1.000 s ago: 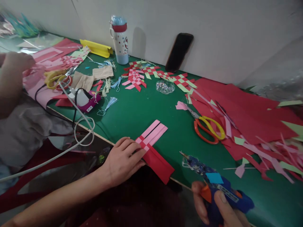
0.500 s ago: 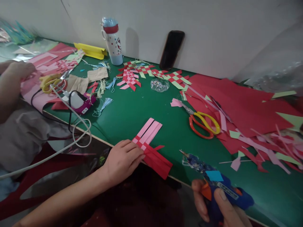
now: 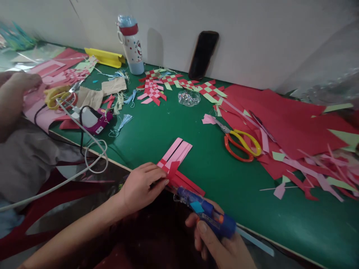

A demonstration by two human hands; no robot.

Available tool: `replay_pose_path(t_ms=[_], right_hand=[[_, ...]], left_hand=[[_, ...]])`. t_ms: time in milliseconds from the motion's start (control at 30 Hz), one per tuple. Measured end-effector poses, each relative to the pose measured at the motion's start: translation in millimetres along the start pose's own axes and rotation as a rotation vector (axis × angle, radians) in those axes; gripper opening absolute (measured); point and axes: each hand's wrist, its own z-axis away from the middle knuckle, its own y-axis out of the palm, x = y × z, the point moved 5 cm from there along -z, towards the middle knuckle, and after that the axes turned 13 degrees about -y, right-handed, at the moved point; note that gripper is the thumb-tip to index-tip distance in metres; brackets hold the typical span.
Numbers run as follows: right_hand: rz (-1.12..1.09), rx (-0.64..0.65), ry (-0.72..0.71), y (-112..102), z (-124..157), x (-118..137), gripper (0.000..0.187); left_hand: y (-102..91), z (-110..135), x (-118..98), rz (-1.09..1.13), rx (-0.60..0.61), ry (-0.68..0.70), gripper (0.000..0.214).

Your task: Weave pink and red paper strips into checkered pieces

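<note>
At the table's front edge lies a cross of woven pink and red paper strips [image 3: 179, 149]. My left hand [image 3: 146, 185] is closed on its left end, thumb and fingers pressed together around the paper. One short red strip [image 3: 173, 169] stands folded up from the weave beside my fingertips. In my right hand [image 3: 214, 239] is a blue glue gun [image 3: 206, 211], its tip against the red strips close to my left thumb. The tip itself is hidden among the paper. A clear glue stick [image 3: 256, 241] sticks out of the gun's back.
Scissors [image 3: 242, 145] lie to the right, near red paper sheets [image 3: 275, 119] and scraps. Behind are a dish of beads [image 3: 189, 98], woven fish shapes, a bottle [image 3: 131, 46] and a leaning phone [image 3: 203, 55]. A purple power adapter [image 3: 101, 121] and another person's hand [image 3: 21, 86] are left.
My right hand has brought the glue gun leftward from the right side to the woven paper. The short red strip has been lifted upright. My left hand stays at about the same place.
</note>
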Motion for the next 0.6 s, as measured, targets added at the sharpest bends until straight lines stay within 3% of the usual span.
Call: replay_pose_path(t_ms=[400,600], right_hand=[[0.306,0.127,0.01,3.5,-9.4,0.8,0.047],[0.381,0.17,-0.028,2.3,-12.6,8.4,0.057]], left_hand=[[-1.2,0.3,1.6,0.006,0.064,0.031,0.013],[-2.4,1.5,5.6,0.026,0.064,0.05,0.027]])
